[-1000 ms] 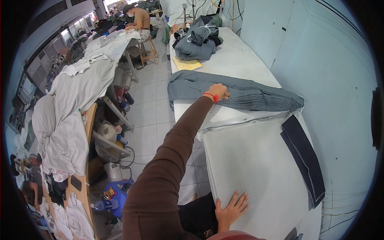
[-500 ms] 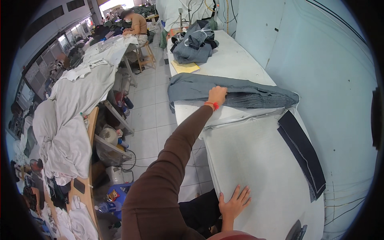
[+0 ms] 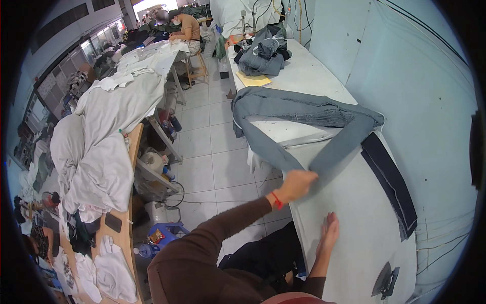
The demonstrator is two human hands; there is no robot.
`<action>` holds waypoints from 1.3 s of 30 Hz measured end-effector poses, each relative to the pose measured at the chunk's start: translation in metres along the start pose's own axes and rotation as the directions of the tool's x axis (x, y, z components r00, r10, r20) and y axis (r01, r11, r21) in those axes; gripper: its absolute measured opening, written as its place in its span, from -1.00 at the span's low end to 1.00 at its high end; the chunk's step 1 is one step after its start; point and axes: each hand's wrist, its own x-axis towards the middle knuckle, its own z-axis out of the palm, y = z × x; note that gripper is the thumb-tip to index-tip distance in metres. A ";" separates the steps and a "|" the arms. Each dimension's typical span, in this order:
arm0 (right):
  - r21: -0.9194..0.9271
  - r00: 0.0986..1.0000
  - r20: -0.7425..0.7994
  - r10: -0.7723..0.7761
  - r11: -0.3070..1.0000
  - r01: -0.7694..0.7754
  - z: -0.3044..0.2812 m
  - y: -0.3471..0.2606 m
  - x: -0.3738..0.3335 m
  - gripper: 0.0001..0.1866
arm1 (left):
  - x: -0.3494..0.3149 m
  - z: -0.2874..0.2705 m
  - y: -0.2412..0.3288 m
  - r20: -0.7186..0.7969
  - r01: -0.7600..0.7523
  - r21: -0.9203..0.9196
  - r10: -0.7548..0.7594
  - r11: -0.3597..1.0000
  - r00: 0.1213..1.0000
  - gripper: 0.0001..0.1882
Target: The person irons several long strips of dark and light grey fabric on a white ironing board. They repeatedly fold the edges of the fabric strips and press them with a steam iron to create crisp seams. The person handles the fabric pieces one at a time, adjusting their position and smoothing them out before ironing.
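My left hand point(image 3: 298, 185), with a red band at its wrist, is closed on a grey fabric piece point(image 3: 329, 154). The cloth is drawn toward me in a V from a long folded stack of grey fabric pieces point(image 3: 309, 109) lying across the white padded table point(image 3: 349, 202). My right hand point(image 3: 330, 232) is just over the table nearer to me, fingers stretched out and holding nothing. An iron point(image 3: 387, 281) stands at the table's near right corner. Dark navy fabric strips point(image 3: 389, 182) lie along the right edge.
Behind the stack are a yellow paper pad point(image 3: 254, 80) and a bundle of grey garments point(image 3: 263, 53). A pale wall point(image 3: 405, 91) borders the right side. Across the tiled aisle point(image 3: 202, 162), another table carries white cloth point(image 3: 86, 152) and a phone point(image 3: 113, 222). Another person point(image 3: 190, 31) sits far off.
My left hand has come from the stack toward me, drawing out one grey piece. My right hand has lifted and turned from lying flat on the table. The view has shifted slightly.
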 end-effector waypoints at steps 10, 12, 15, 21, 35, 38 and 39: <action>0.612 0.992 0.006 0.123 0.784 -0.101 -0.081 -0.081 -0.096 -0.53 | -0.148 0.037 0.164 0.233 0.018 -0.414 0.087 0.910 0.969 -0.44; 0.769 0.996 -0.081 -0.022 0.634 0.076 -0.124 -0.082 -0.154 -0.45 | -0.154 0.025 0.164 0.320 0.056 -0.327 0.055 0.943 0.946 -0.33; 0.863 0.983 -0.161 -0.089 0.470 0.184 -0.152 -0.067 -0.229 -0.41 | -0.178 0.038 0.148 0.609 -0.075 -0.077 0.106 0.994 0.786 -0.19; 0.741 0.814 -0.549 -0.192 0.339 0.580 -0.178 -0.054 -0.320 -0.45 | -0.188 0.072 0.194 0.655 -0.087 -0.350 0.310 0.933 0.689 -0.30; 0.669 0.659 -0.740 0.136 0.254 0.699 -0.303 -0.017 -0.403 -0.61 | -0.008 -0.126 0.033 0.530 0.082 -0.299 0.094 0.951 0.843 -0.75; 0.670 0.604 -0.728 0.325 0.528 0.523 -0.296 -0.044 -0.347 -0.58 | 0.059 -0.131 0.023 0.562 0.243 -0.284 -0.045 0.927 0.826 -0.67; 0.608 0.532 -0.767 0.359 0.670 0.425 -0.299 -0.033 -0.338 -0.57 | 0.090 -0.130 0.042 0.623 0.182 -0.169 -0.038 0.969 0.781 -0.66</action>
